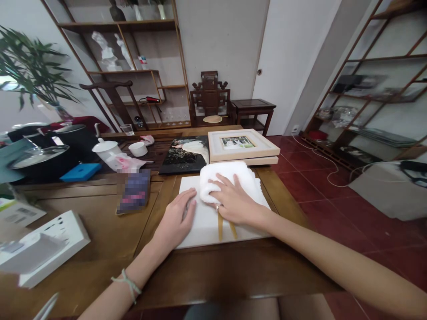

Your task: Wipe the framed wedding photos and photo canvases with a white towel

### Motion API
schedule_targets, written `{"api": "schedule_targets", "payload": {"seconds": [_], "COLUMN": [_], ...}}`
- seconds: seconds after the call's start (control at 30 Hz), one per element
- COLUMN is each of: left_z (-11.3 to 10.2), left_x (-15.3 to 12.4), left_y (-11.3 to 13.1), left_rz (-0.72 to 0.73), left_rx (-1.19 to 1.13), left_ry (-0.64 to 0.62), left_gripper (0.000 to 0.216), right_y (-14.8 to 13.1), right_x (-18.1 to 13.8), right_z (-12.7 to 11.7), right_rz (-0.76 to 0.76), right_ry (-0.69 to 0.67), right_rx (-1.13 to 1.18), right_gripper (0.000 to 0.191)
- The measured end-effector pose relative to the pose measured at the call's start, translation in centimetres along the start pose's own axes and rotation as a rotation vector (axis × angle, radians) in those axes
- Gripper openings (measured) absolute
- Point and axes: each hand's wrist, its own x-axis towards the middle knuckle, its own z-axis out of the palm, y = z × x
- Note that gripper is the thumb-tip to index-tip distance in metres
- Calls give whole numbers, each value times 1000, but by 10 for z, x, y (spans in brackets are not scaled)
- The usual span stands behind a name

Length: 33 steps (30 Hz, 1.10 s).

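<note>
My right hand (232, 198) is on a folded white towel (227, 173), its fingers curved over the cloth and pressing it onto a flat white panel (200, 222). Two mustard-yellow strips (220, 227) show on the panel below that hand; their upper ends are covered by the towel and hand. Along the panel's left side lies my left hand (176, 218), fingers extended and holding nothing, with its fingertips close to the towel. A pale green cord bracelet is on my left wrist.
Behind the panel are light wooden picture frames (245, 144), stacked, and a dark glossy picture (185, 153). Leftward on the wooden table (110, 235) stand a white box insert (50, 249), a purple packet (135, 191), a blue box (81, 172), a white teapot (106, 149) and a black pot (42, 162).
</note>
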Motion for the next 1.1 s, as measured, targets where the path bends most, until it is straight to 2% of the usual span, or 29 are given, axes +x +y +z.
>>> {"api": "schedule_targets", "payload": {"seconds": [0.1, 0.23, 0.37, 0.47, 0.63, 0.8, 0.87, 0.93, 1.1], "left_z": [1, 3, 4, 4, 2, -1, -1, -2, -3], "left_x": [0, -1, -1, -1, -1, -2, -2, -2, -3], "left_y": [-1, -3, -4, -5, -2, 2, 2, 2, 0], "left_rz": [18, 25, 28, 30, 25, 39, 36, 39, 33], "left_rx": [13, 40, 31, 23, 10, -20, -29, -50, -97], "left_ry": [2, -17, -18, -15, -18, 41, 71, 104, 164], "left_gripper": [34, 34, 33, 32, 37, 43, 45, 47, 47], "right_y": [-18, -44, -50, -35, -6, -9, -16, -25, -44], "right_x": [-22, -63, -83, -74, -31, 5, 8, 4, -32], "right_z": [0, -5, -13, -14, -3, 6, 9, 11, 4], "right_rz": [-57, -145, -175, -140, 11, 76, 16, -113, -372], "right_ry": [-55, -106, -164, -125, 2, 19, 8, -2, -44], "right_rx": [-6, 33, 116, 168, 136, -3, -70, -105, -58], "right_gripper": [36, 28, 29, 36, 31, 34, 33, 30, 24]}}
